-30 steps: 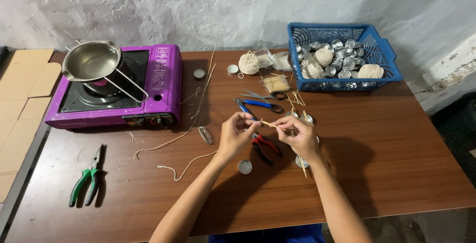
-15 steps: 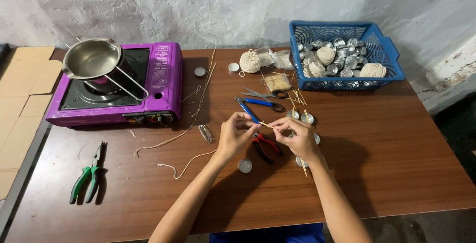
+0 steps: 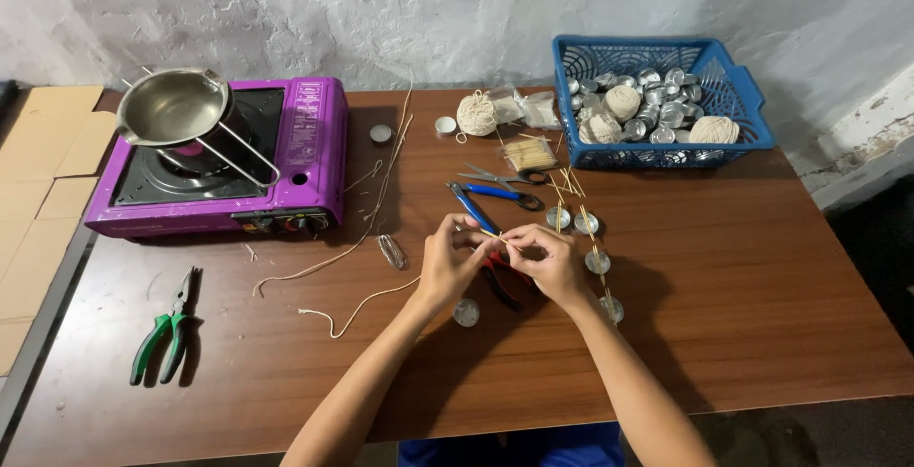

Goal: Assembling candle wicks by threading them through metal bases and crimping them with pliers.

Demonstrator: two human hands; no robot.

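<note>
Fingers (image 3: 473,238) of left hand (image 3: 446,262) and right hand (image 3: 547,262) pinched shut on thin wooden stick (image 3: 492,236) | stick's long axis spans both hands, above tabletop (image 3: 743,267) centre | red-handled pliers (image 3: 500,277) beneath | hands equally near.

Purple stove (image 3: 314,143) — blue basket (image 3: 733,96) — green-handled pliers (image 3: 162,338), brown table (image 3: 762,286).

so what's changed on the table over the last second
Very little. Both hands, left hand and right hand, have stayed together over the table middle, each keeping its grip on a thin wooden stick; only the fingers shifted slightly. The stove, pan, green pliers, string, scissors and blue basket have not moved.
</note>
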